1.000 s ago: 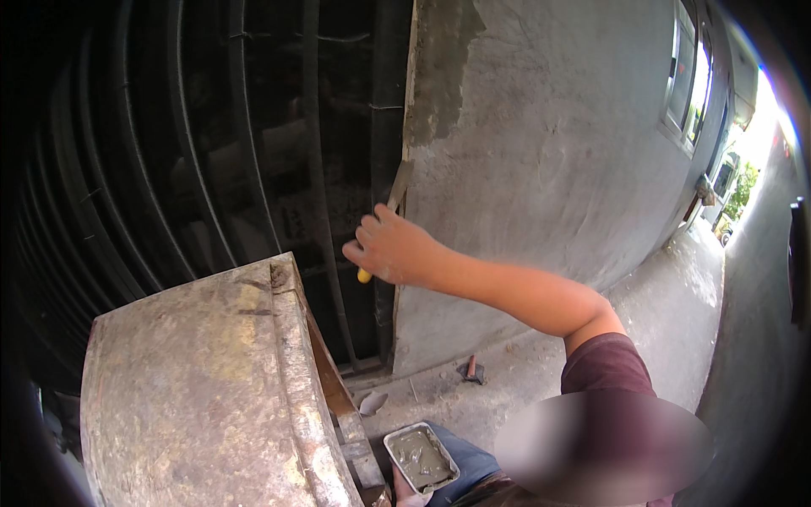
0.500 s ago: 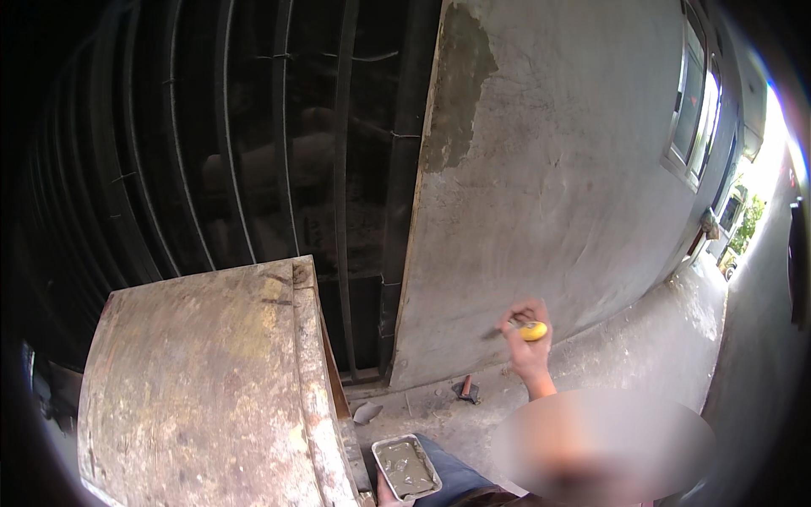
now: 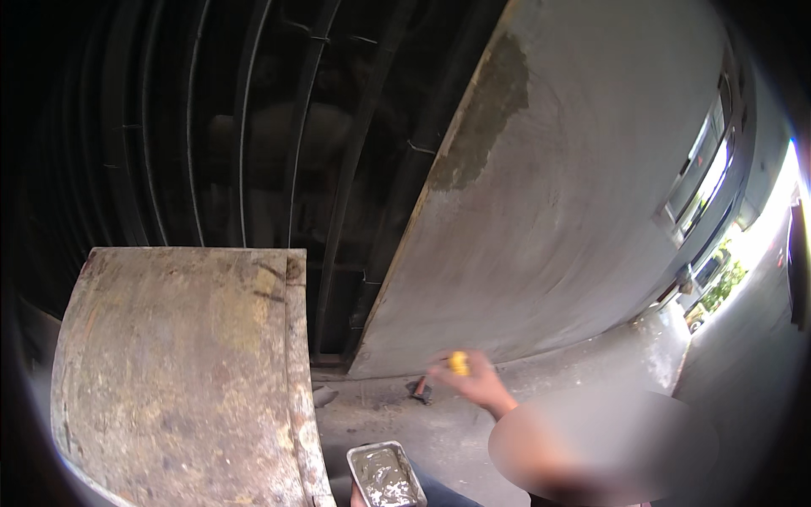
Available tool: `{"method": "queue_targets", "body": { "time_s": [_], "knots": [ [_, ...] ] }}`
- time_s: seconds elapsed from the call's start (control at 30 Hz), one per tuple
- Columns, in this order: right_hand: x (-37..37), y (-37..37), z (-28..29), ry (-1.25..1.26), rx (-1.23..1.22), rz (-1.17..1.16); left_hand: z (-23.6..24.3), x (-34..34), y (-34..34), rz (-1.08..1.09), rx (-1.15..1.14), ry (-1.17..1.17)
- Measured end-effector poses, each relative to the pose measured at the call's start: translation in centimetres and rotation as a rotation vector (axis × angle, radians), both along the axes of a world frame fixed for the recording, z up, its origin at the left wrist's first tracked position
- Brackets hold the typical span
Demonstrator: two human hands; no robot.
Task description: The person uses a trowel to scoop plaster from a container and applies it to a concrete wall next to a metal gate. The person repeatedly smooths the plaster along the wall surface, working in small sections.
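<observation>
My right hand (image 3: 477,382) is low in front of the grey plastered wall (image 3: 574,237), motion-blurred, closed around a tool with a yellow handle (image 3: 458,363); the tool's blade cannot be made out. At the bottom edge, a small rectangular metal tray (image 3: 358,475) filled with wet grey mortar is held up by my left hand (image 3: 354,499), of which only a sliver shows beside the tray. The right hand is up and to the right of the tray, apart from it.
A dark damp patch (image 3: 486,118) marks the wall's upper left edge. Dark metal bars (image 3: 253,144) fill the opening to the left. A worn, stained board (image 3: 177,380) stands at lower left. A small red-handled tool (image 3: 420,389) lies on the concrete ground. A window (image 3: 705,169) is at right.
My right hand came down from the wall's left edge, across the wall face, to a spot low near the ground. The tray stayed at the bottom edge.
</observation>
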State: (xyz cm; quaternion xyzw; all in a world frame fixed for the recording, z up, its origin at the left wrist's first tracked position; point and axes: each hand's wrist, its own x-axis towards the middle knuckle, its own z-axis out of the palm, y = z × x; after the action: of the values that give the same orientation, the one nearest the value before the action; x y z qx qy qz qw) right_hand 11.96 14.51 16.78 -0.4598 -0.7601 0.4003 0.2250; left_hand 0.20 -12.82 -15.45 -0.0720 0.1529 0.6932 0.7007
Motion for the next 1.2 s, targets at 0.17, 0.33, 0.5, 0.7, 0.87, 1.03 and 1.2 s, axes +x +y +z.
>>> {"method": "queue_targets", "body": {
  "time_s": [0.17,0.33,0.5,0.7,0.87,1.03,1.2],
  "knots": [
    [-10.9,1.4,2.4,-0.189,-0.527,0.386,15.0,2.4,-0.8,-0.217,-0.037,-0.062],
    [-17.2,-1.6,8.0,-0.379,-0.691,0.422,32.4,0.5,-3.4,-0.269,-0.079,-0.075],
    [-15.3,0.9,12.9,-0.595,-0.349,0.665,46.6,-3.1,-7.2,-0.163,-0.094,-0.209],
    [-14.4,0.3,22.2,-0.752,-0.184,0.432,51.4,-8.0,-15.1,0.097,-0.134,-0.27],
    [-18.1,-5.3,25.3,-0.485,-0.429,0.199,53.1,-16.2,-20.2,0.408,-0.239,-0.016],
    [-25.3,-8.9,23.3,-0.256,-0.025,0.37,58.3,-23.7,-23.8,0.618,-0.322,0.083],
    [-39.1,-6.8,23.3,-0.386,0.176,0.544,68.1,-26.4,-22.6,0.864,-0.138,0.039]
  ]
}}
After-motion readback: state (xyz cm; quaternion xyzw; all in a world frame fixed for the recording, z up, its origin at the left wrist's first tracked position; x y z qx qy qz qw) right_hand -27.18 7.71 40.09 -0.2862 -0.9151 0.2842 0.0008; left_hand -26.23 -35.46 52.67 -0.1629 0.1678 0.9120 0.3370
